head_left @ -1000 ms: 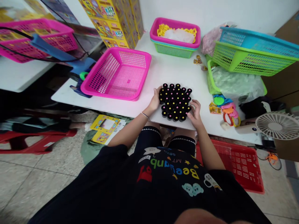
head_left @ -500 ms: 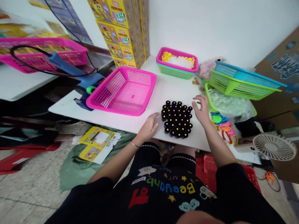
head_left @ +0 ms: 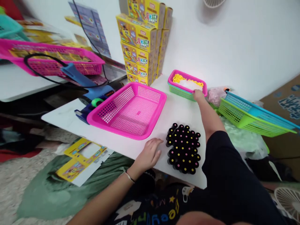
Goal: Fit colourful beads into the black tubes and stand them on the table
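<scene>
Dozens of small black cylinders [head_left: 182,150], their tops dotted yellow or pink, stand packed together on the near part of a white table [head_left: 181,112], which meets a pale wall [head_left: 225,47] at the back. The person's left hand [head_left: 149,153] is just beside them at the table's near edge, holding nothing, its fingers loosely together and slightly curved, the thumb apart. The right hand [head_left: 198,94] reaches beyond the cylinders to the near rim of a small pink basket [head_left: 204,88]; whether its fingers are clamped on anything cannot be told. That basket holds yellow pieces [head_left: 179,78] and something whitish, and sits on a small green basket [head_left: 180,92].

A large pink basket [head_left: 161,107] takes up the table's left part, with a blue tape dispenser [head_left: 93,90] at its outer side. Yellow boxes [head_left: 138,47] are stacked behind it. To the right, a blue basket [head_left: 243,103] rests tilted on a lime-green one [head_left: 234,115], near a large brown carton [head_left: 287,118]. On the speckled floor [head_left: 11,200], a flattened yellow carton [head_left: 75,170] lies on green sheeting [head_left: 49,197]. A pale fan [head_left: 289,200] is cut off at the lower right.
</scene>
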A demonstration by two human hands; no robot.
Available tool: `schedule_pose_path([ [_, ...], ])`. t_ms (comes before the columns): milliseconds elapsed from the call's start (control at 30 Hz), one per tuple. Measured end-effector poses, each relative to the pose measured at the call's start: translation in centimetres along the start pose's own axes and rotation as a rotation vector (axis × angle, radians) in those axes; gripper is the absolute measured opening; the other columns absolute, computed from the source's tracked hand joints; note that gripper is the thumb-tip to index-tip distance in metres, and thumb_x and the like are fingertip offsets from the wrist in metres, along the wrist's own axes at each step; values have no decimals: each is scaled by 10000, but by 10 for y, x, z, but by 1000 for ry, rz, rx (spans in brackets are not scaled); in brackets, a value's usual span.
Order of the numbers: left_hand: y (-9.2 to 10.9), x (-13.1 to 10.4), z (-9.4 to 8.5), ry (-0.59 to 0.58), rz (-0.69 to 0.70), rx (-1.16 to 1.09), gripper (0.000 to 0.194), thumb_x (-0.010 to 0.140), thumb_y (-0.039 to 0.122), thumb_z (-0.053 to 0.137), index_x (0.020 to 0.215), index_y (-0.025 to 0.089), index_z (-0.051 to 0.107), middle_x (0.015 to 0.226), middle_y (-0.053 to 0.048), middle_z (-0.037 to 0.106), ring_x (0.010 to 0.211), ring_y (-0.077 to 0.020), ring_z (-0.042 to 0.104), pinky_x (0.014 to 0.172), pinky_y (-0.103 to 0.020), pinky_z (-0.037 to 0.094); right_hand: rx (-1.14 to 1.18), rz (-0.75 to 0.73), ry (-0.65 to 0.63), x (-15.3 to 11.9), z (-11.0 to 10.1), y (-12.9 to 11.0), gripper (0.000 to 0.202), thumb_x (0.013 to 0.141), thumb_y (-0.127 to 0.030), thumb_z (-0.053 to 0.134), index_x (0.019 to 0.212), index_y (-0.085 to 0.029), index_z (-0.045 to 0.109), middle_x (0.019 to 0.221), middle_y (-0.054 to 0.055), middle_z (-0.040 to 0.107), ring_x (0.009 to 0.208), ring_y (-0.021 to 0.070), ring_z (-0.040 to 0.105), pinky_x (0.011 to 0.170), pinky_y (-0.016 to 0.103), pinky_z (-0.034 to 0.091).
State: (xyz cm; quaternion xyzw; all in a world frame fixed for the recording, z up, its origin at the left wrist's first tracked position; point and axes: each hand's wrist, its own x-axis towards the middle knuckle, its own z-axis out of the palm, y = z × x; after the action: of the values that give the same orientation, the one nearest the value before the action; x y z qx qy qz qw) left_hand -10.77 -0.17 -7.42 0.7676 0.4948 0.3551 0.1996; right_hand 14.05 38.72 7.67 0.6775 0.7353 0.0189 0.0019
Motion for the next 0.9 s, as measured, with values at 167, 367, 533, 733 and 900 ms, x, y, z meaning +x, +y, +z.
schedule_pose_path([
  [167, 3, 2, 1, -19, 15, -6, 502, 1094, 379, 337, 1427, 124, 612, 1350, -216, 699, 1354, -373, 609, 1199, -599, 503, -58, 12, -24, 22, -3, 7, 448, 1027, -155, 566, 1444, -32, 669, 1432, 237, 686, 1278, 305, 679, 1078, 349, 535],
  [367, 7, 4, -2, -28, -11, -44, 497, 1093, 399, 333, 1423, 144, 603, 1350, -213, 697, 1346, -372, 609, 1199, -585, 507, -60, -47, -16, 17, -14, 11, 374, 930, -142, 717, 1284, -59, 808, 1322, 182, 775, 1265, 300, 715, 1106, 275, 526],
  [533, 8, 8, -3, -30, -33, -74, 477, 1090, 403, 332, 1399, 156, 599, 1338, -209, 696, 1331, -363, 611, 1202, -587, 498, -35, -91, -26, 1, -22, 14, 364, 944, -170, 662, 1246, -39, 817, 1262, 183, 796, 1246, 293, 720, 1102, 272, 513],
  [733, 10, 13, -5, -17, -46, -84, 437, 1092, 393, 332, 1361, 189, 610, 1302, -182, 706, 1303, -337, 626, 1198, -559, 501, -43, -71, 129, -23, -23, 3, 476, 955, -80, 470, 1369, 17, 683, 1418, 301, 659, 1369, 380, 599, 1179, 483, 450],
  [900, 9, 15, -4, -21, -45, -72, 416, 1091, 378, 322, 1333, 205, 613, 1293, -172, 709, 1287, -327, 629, 1194, -550, 503, -14, -34, 191, -23, -26, 3, 489, 960, -278, 666, 1382, -31, 652, 1428, 310, 629, 1374, 449, 562, 1173, 647, 416],
])
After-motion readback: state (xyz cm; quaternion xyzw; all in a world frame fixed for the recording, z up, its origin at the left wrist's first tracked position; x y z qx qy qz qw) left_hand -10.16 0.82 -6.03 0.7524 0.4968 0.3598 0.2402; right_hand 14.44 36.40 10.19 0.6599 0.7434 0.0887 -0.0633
